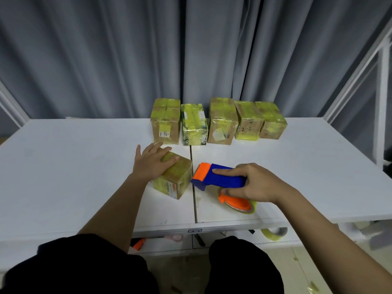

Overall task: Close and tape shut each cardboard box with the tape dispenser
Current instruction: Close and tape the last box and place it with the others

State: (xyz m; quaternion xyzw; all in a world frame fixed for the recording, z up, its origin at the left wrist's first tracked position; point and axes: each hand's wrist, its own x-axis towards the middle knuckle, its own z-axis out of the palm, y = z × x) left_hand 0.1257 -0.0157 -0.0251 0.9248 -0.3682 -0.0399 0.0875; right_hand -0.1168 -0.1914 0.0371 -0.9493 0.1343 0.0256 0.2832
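Observation:
A small cardboard box (176, 182) wrapped in yellowish tape sits near the middle of the white table (63, 166). My left hand (151, 164) lies flat on its top, fingers straight. To its right, my right hand (254, 182) grips the blue handle of the blue and orange tape dispenser (214, 176). The dispenser's orange roller end points at the box, and its tape roll (238, 203) rests on the table under my hand.
Several taped cardboard boxes (218, 124) stand in a row at the table's back edge before a grey curtain. A seam (194, 198) splits the tabletop. On a shelf below the front edge lie a spare tape roll (273, 232) and an orange tool (139, 244).

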